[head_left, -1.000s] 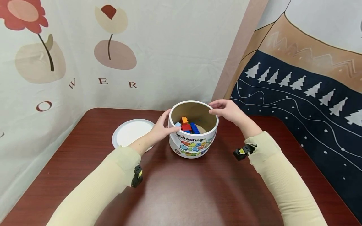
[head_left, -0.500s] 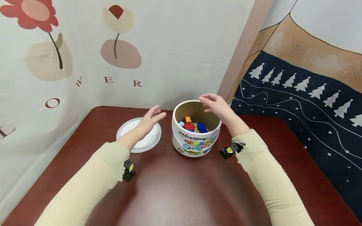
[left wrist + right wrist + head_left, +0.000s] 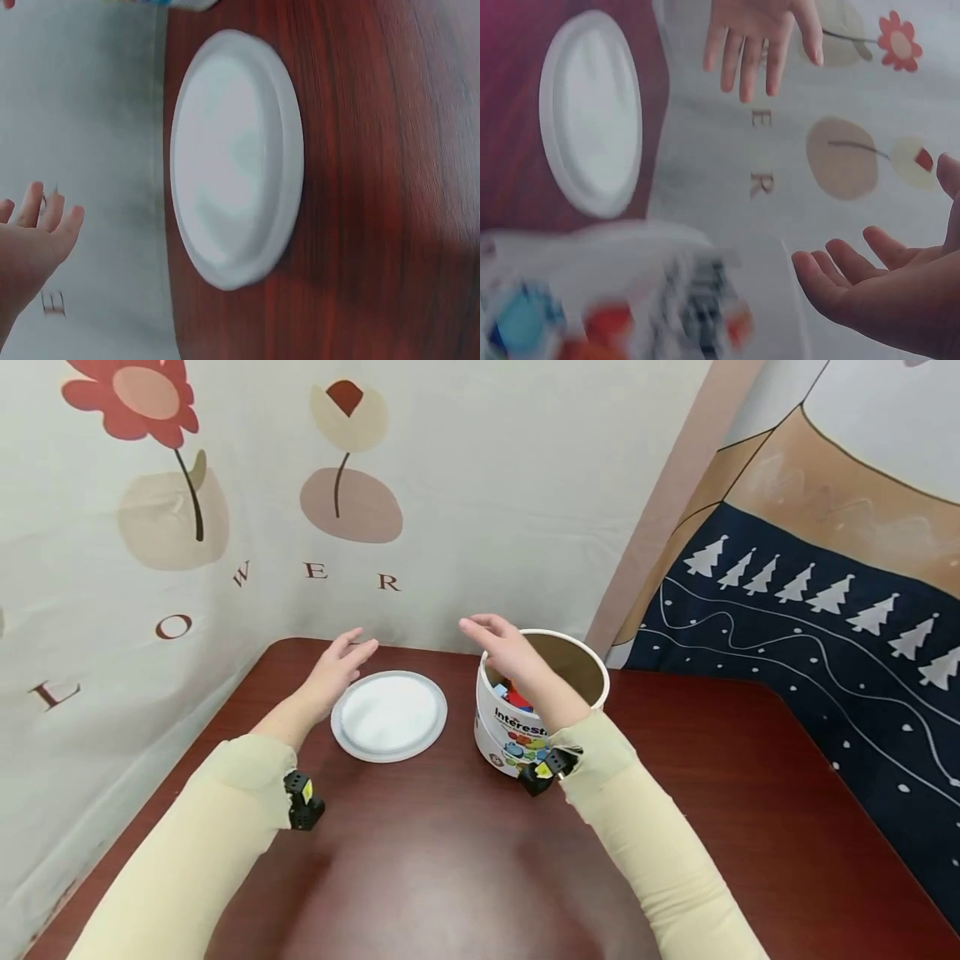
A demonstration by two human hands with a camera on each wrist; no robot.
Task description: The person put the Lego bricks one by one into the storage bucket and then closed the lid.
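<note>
A round white lid [image 3: 390, 717] lies flat on the table, left of a white bucket [image 3: 498, 737] printed with "Interesting" and colourful shapes. My left hand [image 3: 334, 675] hovers at the lid's left side, fingers loosely spread and holding nothing. In the right wrist view that left hand [image 3: 754, 41] shows its fingers apart. My right hand [image 3: 510, 652] hangs over the bucket's left rim with nothing in it, its fingers relaxed in the right wrist view. Inside the bucket, toy building blocks [image 3: 516, 698] in red and blue show, partly hidden by the right forearm.
The brown table [image 3: 420, 860] meets a pale wall cloth [image 3: 480, 527] with flowers and letters behind the lid and bucket. A dark blue cloth [image 3: 795, 693] with white trees hangs along the right side. Both wrists wear small black cameras.
Both hands have let go of the bucket and moved left, the left one past the bucket to the lid's far side. The view has swung left; bucket and lid keep their places on the table.
</note>
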